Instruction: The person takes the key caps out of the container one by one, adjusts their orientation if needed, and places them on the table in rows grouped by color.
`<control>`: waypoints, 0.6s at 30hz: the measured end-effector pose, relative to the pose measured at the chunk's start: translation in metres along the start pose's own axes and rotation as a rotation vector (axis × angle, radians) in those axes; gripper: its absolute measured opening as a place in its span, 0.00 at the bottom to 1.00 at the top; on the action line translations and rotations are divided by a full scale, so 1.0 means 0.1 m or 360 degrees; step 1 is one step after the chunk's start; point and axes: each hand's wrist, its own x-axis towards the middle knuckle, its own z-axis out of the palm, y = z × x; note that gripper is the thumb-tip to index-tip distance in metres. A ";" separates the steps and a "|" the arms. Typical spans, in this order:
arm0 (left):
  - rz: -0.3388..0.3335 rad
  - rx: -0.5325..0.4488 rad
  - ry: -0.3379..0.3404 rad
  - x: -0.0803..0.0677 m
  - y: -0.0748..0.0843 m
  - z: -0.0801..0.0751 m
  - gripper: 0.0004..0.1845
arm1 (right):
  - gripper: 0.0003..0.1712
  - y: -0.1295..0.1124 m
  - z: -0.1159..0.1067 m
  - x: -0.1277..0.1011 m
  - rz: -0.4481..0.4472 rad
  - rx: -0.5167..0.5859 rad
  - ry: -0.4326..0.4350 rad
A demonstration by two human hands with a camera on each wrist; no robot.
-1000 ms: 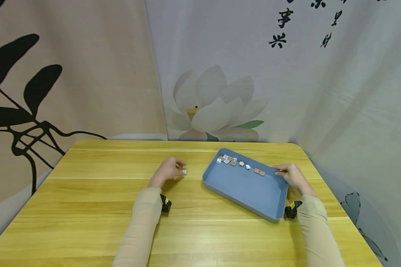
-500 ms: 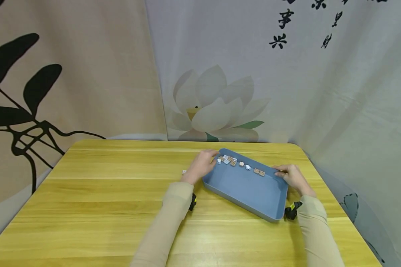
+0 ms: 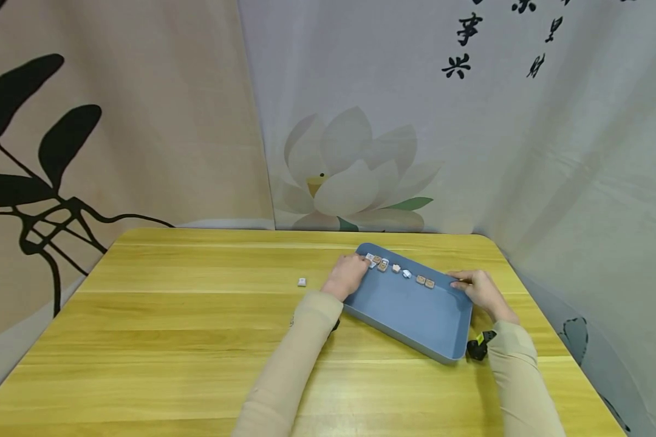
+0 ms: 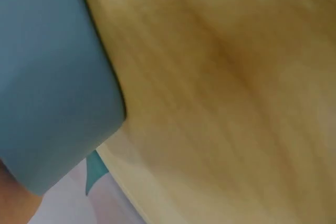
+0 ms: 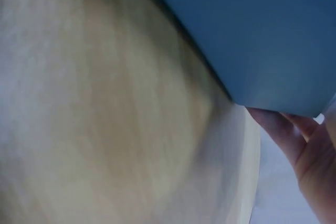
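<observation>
A shallow blue tray [image 3: 410, 315] stands at a slant on the table. My left hand [image 3: 347, 274] reaches over its left end, fingertips inside among small white and tan square pieces [image 3: 382, 265]. I cannot tell whether those fingers pinch one. More such pieces lie along the tray's back wall, including a tan pair [image 3: 424, 281] nearer the right. My right hand [image 3: 483, 294] grips the tray's right corner; the right wrist view shows fingers [image 5: 281, 129] against the outside of the wall. One white square piece [image 3: 302, 282] lies on the table, left of the left hand.
The yellow wooden table [image 3: 158, 340] reaches back to a printed curtain [image 3: 355, 164] with a lotus on it. A black wrist camera [image 3: 478, 346] is strapped at the right wrist, near the tray's front right corner.
My left hand has left the white piece on the table and moved right, over the tray's left end and in among the pieces. The right hand stays at the tray's corner.
</observation>
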 end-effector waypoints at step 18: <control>0.0071 -0.0090 0.0179 -0.10 -0.06 0.02 0.14 | 0.15 0.02 -0.01 -0.06 0.0081 0.0048 0.0119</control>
